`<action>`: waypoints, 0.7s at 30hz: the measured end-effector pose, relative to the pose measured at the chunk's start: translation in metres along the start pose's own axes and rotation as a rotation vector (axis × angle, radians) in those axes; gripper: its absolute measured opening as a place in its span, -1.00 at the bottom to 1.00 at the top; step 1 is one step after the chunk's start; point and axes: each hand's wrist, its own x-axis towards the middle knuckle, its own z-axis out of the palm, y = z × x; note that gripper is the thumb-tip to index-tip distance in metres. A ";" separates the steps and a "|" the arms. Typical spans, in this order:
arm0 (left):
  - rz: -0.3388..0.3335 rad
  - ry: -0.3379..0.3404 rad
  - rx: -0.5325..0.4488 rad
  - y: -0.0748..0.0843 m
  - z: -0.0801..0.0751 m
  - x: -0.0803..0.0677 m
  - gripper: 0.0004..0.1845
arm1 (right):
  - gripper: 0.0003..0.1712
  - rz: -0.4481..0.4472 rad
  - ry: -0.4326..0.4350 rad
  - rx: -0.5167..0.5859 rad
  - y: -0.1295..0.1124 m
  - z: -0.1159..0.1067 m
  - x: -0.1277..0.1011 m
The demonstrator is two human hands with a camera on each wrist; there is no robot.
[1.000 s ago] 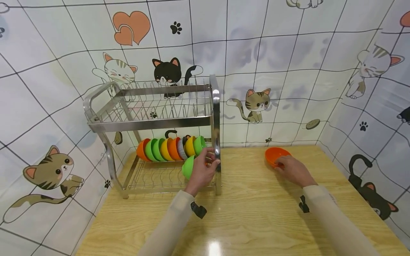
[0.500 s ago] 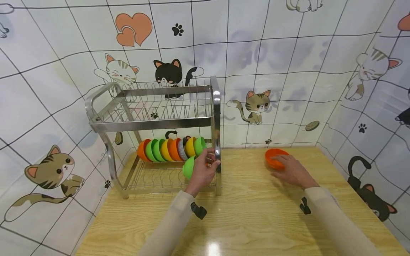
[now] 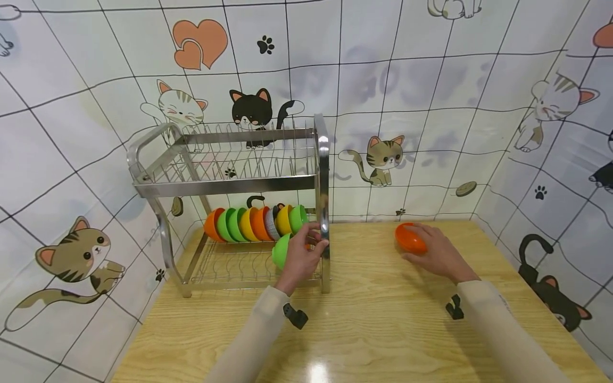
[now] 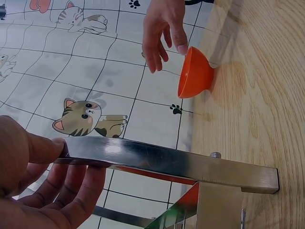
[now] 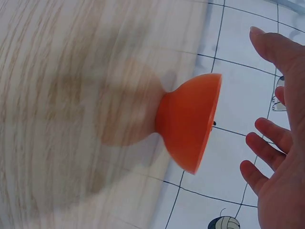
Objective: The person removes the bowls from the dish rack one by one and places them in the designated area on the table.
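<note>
**Fingers Let Go of the Orange Bowl**

Fingers (image 5: pixel 267 131) of the right hand (image 3: pixel 438 255) were spread and straight, and they held nothing. One fingertip sat at the rim of the orange bowl (image 3: pixel 409 239) in the left wrist view, but I could not tell if it touched.

Going from big to small: the wooden table (image 3: pixel 383 330) was the biggest thing. It ran from near us to the far wall with the cat pictures. On its left side stood the metal dish rack (image 3: pixel 230 183), with two shelves. On the low shelf, a row of small bowls (image 3: pixel 256 222) stood on edge, orange, green and yellow. One more green bowl (image 3: pixel 281 250) stood in front of that row, just beside the left hand (image 3: pixel 303 258). That hand was curled round the rack's right post, thumb on one side and fingers on the other.

The orange bowl was on the right side of the table, far from us and well apart from the rack. A second before, it sat flat with its mouth up and the right hand rested on its near edge. Now it was tipped, with its mouth turned up toward the hand. The hand had moved over it and opened. So I think the bowl was being turned or got ready for a better hold.
</note>
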 end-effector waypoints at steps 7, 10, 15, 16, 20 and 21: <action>-0.009 0.003 -0.001 0.001 -0.001 0.000 -0.63 | -0.12 -0.040 0.071 0.040 -0.020 -0.009 0.002; -0.013 -0.001 0.005 0.001 -0.001 0.000 -0.63 | -0.11 -0.081 0.105 0.059 -0.030 -0.013 0.004; -0.020 -0.020 0.003 0.001 -0.003 0.001 -0.64 | -0.10 -0.128 0.142 0.111 -0.049 -0.020 0.007; -0.019 -0.022 0.002 0.001 -0.003 0.001 -0.64 | -0.09 -0.130 0.140 0.121 -0.053 -0.021 0.008; -0.018 -0.020 0.016 0.000 -0.006 0.001 -0.64 | -0.06 -0.124 0.114 0.176 -0.071 -0.025 0.012; -0.017 -0.016 0.024 0.000 -0.007 0.001 -0.63 | -0.06 -0.123 0.108 0.192 -0.075 -0.026 0.012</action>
